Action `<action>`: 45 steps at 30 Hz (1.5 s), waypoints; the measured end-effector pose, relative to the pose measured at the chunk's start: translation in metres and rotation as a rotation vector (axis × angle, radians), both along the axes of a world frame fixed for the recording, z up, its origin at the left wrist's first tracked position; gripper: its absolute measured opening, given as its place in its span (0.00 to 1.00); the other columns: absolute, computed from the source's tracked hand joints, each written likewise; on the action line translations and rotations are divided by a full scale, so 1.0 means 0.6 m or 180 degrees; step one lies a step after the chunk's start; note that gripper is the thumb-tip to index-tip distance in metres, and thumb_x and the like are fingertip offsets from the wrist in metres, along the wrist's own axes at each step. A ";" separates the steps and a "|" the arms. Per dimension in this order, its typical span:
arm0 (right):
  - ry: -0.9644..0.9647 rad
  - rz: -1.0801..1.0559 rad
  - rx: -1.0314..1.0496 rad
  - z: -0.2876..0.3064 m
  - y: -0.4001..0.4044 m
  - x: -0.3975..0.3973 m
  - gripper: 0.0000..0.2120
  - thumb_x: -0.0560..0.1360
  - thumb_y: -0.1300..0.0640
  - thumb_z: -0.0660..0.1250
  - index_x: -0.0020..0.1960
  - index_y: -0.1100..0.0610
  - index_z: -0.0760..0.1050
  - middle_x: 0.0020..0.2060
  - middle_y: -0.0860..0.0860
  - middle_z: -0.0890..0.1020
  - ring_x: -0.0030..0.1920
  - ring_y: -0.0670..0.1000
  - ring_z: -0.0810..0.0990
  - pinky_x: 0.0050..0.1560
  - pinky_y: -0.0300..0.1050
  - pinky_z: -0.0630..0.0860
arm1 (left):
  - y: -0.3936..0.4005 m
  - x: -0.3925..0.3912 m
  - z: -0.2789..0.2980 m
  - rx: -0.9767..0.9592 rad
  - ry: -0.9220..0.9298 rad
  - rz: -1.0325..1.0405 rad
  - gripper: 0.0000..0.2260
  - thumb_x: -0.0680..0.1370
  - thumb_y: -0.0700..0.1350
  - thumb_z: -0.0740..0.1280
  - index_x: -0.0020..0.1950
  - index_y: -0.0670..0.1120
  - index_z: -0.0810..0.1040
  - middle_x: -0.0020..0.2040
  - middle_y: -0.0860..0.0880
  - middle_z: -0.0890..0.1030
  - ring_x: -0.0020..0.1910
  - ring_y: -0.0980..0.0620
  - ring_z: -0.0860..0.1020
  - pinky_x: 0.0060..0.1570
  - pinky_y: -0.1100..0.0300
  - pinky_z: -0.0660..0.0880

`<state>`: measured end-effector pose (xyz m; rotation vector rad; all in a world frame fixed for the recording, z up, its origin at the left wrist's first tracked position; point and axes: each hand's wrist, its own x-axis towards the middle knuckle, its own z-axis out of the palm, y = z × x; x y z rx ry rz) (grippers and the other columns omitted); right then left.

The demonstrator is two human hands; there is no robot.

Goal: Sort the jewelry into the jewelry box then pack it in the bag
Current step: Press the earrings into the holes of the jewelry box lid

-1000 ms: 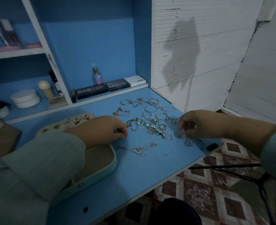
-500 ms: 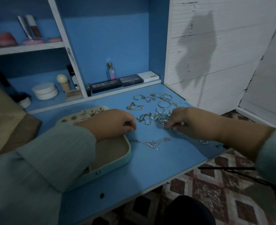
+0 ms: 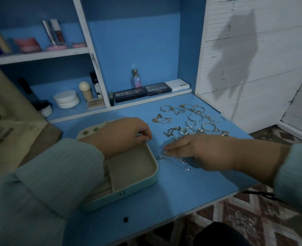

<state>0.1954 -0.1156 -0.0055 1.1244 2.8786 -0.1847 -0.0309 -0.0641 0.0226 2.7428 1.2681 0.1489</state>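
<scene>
An open mint jewelry box (image 3: 153, 176) with a beige lining lies on the blue table (image 3: 182, 196), left of centre. My left hand (image 3: 121, 135) rests over its far right corner, fingers curled down at the rim. Earrings sit in the lid's holes (image 3: 86, 133) behind that hand. My right hand (image 3: 200, 151) lies flat with straight fingers pointing left, just above a thin silver chain (image 3: 182, 164) on the table. Several rings, bangles and chains (image 3: 194, 119) are spread out behind the right hand. A beige printed bag (image 3: 4, 125) stands at the far left.
Makeup palettes (image 3: 143, 92), a small perfume bottle (image 3: 136, 79) and a white jar (image 3: 66, 99) line the blue shelf at the back. More cosmetics stand on the upper shelf (image 3: 40, 54). The table's front edge drops to a patterned floor (image 3: 244, 219).
My right hand has moved left and toward me, from the ring pile to the silver chain beside the box, and its fingers have straightened. The left hand has stayed on the box.
</scene>
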 end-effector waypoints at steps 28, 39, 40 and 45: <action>0.0754 -0.0483 -0.0023 0.070 0.217 -0.219 0.22 0.73 0.73 0.56 0.61 0.56 0.75 0.50 0.48 0.71 0.51 0.46 0.71 0.59 0.42 0.70 | 0.026 -0.204 -0.029 -0.0022 -0.1054 0.1998 0.03 0.78 0.47 0.62 0.49 0.52 0.76 0.55 0.52 0.74 0.54 0.55 0.73 0.54 0.62 0.69; -0.0441 -0.0668 0.0016 0.057 0.320 -0.282 0.20 0.76 0.68 0.57 0.67 0.59 0.71 0.59 0.53 0.76 0.58 0.53 0.74 0.56 0.40 0.72 | 0.055 -0.238 -0.064 -0.0311 -0.1915 0.2112 0.03 0.78 0.47 0.64 0.45 0.54 0.76 0.43 0.60 0.75 0.39 0.65 0.71 0.35 0.77 0.67; -0.0521 -0.0716 0.0035 0.054 0.326 -0.283 0.19 0.76 0.68 0.56 0.66 0.60 0.71 0.52 0.52 0.76 0.54 0.54 0.74 0.48 0.38 0.73 | 0.058 -0.239 -0.065 -0.0312 -0.1976 0.2112 0.04 0.78 0.46 0.64 0.44 0.54 0.76 0.42 0.61 0.75 0.39 0.66 0.72 0.35 0.77 0.68; -0.0883 -0.0712 0.0031 0.030 0.335 -0.285 0.12 0.76 0.64 0.57 0.56 0.64 0.74 0.54 0.59 0.73 0.48 0.54 0.73 0.44 0.43 0.71 | 0.063 -0.240 -0.067 -0.0280 -0.2111 0.2129 0.06 0.78 0.45 0.65 0.42 0.56 0.75 0.40 0.61 0.76 0.38 0.66 0.72 0.36 0.80 0.67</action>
